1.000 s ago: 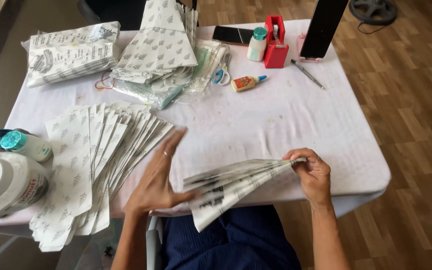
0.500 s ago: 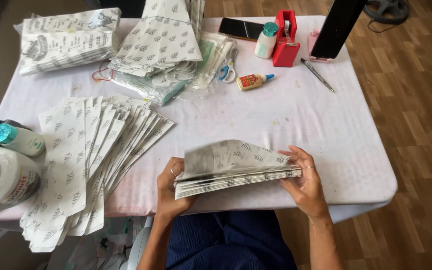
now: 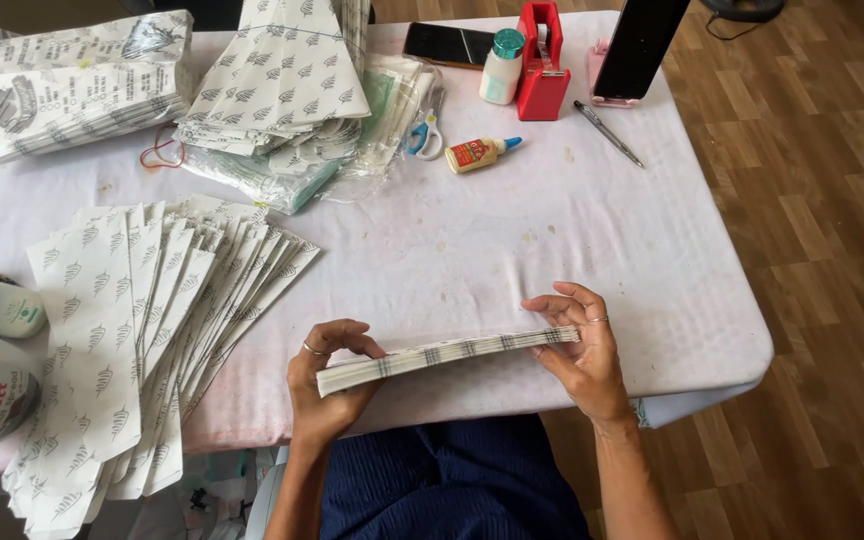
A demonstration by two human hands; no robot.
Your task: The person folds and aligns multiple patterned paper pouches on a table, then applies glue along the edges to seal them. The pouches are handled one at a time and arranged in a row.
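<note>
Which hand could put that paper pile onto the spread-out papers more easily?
Probably the left hand. It grips the end of the flat stack of patterned white paper sheets closest to the fanned-out patterned sheets; the right hand holds the far end.

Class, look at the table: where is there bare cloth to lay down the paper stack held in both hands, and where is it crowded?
Bare cloth lies mid-table, between the glue bottle, the fanned paper sheets and the held stack, and on to the right edge below the pen. The left side and back edge are crowded.
</note>
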